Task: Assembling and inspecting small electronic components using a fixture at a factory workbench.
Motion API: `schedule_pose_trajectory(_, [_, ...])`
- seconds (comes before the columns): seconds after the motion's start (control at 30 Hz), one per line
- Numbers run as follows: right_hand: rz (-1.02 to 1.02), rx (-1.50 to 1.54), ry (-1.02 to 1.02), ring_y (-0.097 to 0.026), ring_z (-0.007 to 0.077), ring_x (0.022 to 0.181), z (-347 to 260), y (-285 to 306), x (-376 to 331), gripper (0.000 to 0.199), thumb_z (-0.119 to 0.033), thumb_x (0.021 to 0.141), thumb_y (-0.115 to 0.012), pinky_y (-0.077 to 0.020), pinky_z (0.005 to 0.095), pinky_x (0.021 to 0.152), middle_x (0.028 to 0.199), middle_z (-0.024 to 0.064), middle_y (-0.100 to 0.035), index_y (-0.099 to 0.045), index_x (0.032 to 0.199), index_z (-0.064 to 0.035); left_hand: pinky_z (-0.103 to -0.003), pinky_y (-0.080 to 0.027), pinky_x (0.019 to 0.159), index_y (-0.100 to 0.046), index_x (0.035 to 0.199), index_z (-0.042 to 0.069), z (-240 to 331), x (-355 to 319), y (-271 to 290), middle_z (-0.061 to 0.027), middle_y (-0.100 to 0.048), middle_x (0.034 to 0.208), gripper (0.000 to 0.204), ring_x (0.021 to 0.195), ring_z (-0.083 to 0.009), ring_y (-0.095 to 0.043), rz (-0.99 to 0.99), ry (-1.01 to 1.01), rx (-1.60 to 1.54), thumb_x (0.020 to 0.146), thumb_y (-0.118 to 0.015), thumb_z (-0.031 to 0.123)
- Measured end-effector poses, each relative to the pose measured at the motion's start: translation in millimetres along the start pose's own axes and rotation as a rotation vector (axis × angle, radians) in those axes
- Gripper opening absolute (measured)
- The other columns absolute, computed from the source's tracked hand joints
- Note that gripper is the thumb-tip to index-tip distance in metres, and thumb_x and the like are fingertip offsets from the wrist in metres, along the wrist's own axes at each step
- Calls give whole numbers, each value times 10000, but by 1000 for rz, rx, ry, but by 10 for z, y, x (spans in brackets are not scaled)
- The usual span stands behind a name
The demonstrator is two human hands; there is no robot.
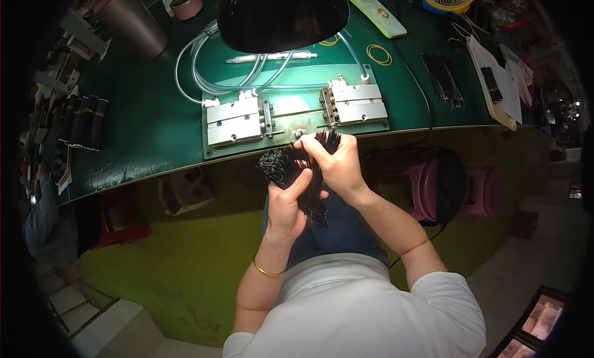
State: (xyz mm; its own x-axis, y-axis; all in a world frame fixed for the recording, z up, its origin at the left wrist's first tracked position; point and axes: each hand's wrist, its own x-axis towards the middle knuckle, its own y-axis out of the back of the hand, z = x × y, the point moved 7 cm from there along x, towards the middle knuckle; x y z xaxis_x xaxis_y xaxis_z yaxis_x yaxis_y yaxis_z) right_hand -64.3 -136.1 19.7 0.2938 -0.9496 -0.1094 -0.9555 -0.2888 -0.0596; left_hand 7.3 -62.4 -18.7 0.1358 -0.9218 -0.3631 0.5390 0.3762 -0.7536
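Just off the table's front edge, both my hands close around a thick bundle of thin black strands (276,166), wire-like, with their cut ends massed at the upper left. My left hand (286,206) wraps its lower left side, thumb pressed across the strands. On the other side my right hand (342,169) pinches a part of the strands whose tips fan up past its fingers. Other ends hang below, between the hands. Beyond them stands a clamping fixture with two silver blocks, a left block (234,121) and a right block (359,104), on a pale plate.
A black lamp hood (281,17) overhangs the green table (142,104). Clear hoses (197,61) loop behind the fixture near a pen (272,57). Right of these lie a phone (377,12), rubber bands (378,55) and loose black strands (442,79). Black bundles (83,123) lie left. Pink stools (424,188) stand below.
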Motion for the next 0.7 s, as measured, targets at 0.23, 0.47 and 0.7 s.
schedule_pose_trajectory(0.23, [9,14,-16,-518,46,492,11,2,7,172,-119,800,-558,-394,183,438,540,5,-561,-627,702,4,-292,-532,537,-529,944,-7,-23,13,5,-80,-565,855,138,686,-158,-579,-13,15,-12,808,-534,20])
schedule_pose_trajectory(0.47, [2,15,-38,-503,44,476,46,20,16,193,-130,802,-568,-382,180,424,537,7,-559,-610,661,-5,-281,-525,539,-527,955,5,-50,33,-4,-66,-565,857,141,687,-146,-576,-39,7,-25,819,-533,41])
schedule_pose_trajectory(0.7, [-60,-7,38,-492,38,467,-18,-14,-29,213,-162,819,-568,-379,184,413,547,2,-561,-625,691,-2,-265,-514,535,-534,955,23,-55,-6,18,-55,-570,858,139,690,-138,-576,-25,33,-16,821,-541,61])
